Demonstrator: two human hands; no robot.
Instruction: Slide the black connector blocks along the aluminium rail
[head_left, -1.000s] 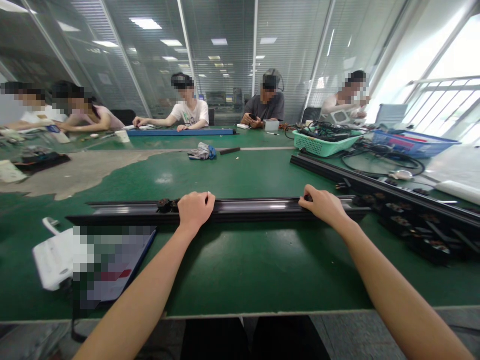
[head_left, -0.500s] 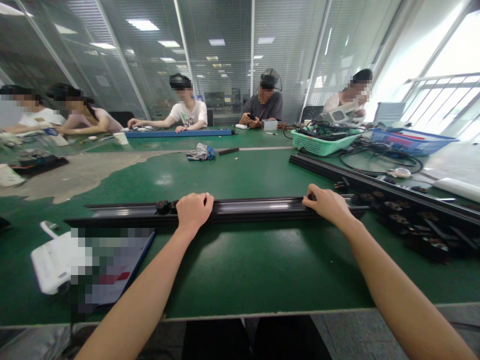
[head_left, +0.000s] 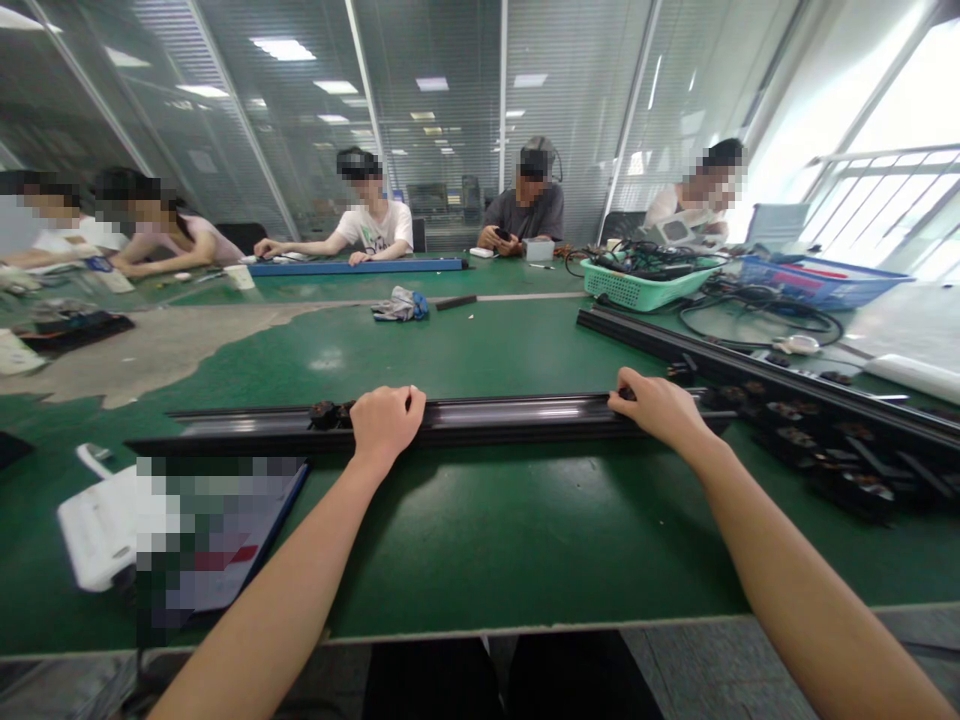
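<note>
Left hand [head_left: 388,428] and right hand [head_left: 664,405] grip a black rail [head_left: 517,420]; dark parts [head_left: 855,465] crowd its right end, green basket [head_left: 634,290] beyond.

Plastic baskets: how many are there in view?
2. The green basket, heaped with dark cables, is at the right, farther off than the right hand; the blue basket is to its right. Others may be hidden behind them.

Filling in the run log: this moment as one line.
left hand: curled over long black channelled rail | right hand: over rail, near right end | rail: on glossy green tabletop | small black part: in rail
</note>
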